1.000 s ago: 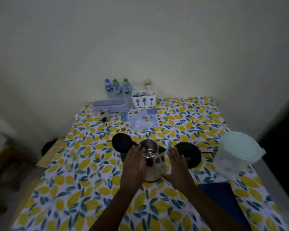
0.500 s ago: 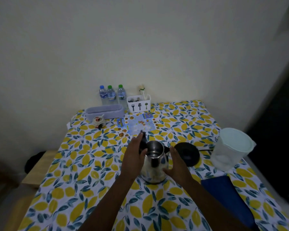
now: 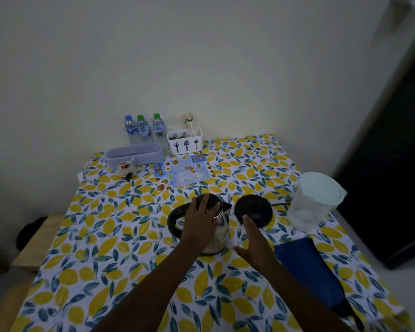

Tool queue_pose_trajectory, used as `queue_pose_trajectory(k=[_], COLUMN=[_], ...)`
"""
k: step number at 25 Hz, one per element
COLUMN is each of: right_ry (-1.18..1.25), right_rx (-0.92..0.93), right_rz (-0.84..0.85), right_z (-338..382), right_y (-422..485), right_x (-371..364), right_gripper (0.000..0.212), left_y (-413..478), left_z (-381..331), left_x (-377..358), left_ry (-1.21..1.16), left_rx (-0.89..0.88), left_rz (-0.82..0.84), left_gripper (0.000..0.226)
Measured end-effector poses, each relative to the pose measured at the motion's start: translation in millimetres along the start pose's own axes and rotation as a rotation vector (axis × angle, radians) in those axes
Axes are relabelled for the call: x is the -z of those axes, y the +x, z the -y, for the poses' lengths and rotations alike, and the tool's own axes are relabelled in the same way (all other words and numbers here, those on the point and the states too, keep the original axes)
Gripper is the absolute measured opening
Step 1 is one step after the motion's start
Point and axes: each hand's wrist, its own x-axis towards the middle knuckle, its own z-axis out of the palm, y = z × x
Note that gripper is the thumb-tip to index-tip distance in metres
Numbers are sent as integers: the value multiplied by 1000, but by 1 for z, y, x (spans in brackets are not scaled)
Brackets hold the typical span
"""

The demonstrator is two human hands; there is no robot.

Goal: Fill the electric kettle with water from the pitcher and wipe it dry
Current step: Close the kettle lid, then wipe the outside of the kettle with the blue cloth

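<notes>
The steel electric kettle (image 3: 222, 232) stands mid-table, its black handle (image 3: 173, 219) pointing left and its black lid (image 3: 212, 200) down. My left hand (image 3: 199, 226) lies over the lid with the fingers curled on it. My right hand (image 3: 254, 238) hovers open just right of the kettle, fingers apart, holding nothing. The black round kettle base (image 3: 254, 209) sits behind that hand with its cord running right. The clear pitcher (image 3: 314, 204) with a pale lid stands at the right edge. A folded blue cloth (image 3: 307, 267) lies in front of it.
The table wears a lemon-print cloth (image 3: 110, 236). At the back stand three water bottles (image 3: 143, 129), a white cutlery caddy (image 3: 185, 141), a lilac tray (image 3: 135, 155), a small jar (image 3: 125, 168) and a printed leaflet (image 3: 185, 172). A wall runs behind; a dark doorway is on the right.
The kettle's lid, open and lying back a second ago, has swung down shut under my left hand. My right hand has drawn slightly away from the kettle body.
</notes>
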Motion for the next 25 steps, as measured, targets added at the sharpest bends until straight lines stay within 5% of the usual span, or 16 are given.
queue_pose_trajectory(k=[4, 9, 20, 25], right_ry=[-124, -342, -378, -390], right_rx=[-16, -138, -493, -474], right_rz=[-7, -25, 271, 265], right_z=[-22, -61, -184, -195], right_y=[-8, -37, -99, -99], right_x=[10, 36, 40, 30], right_gripper=[91, 85, 80, 77], left_y=[-1, -18, -22, -34], left_z=[-13, -65, -140, -145], left_x=[2, -35, -134, -156], left_ry=[33, -119, -196, -179], left_rx=[-24, -291, -335, -260], left_rz=[-68, -127, 282, 360], left_gripper=[48, 37, 51, 51])
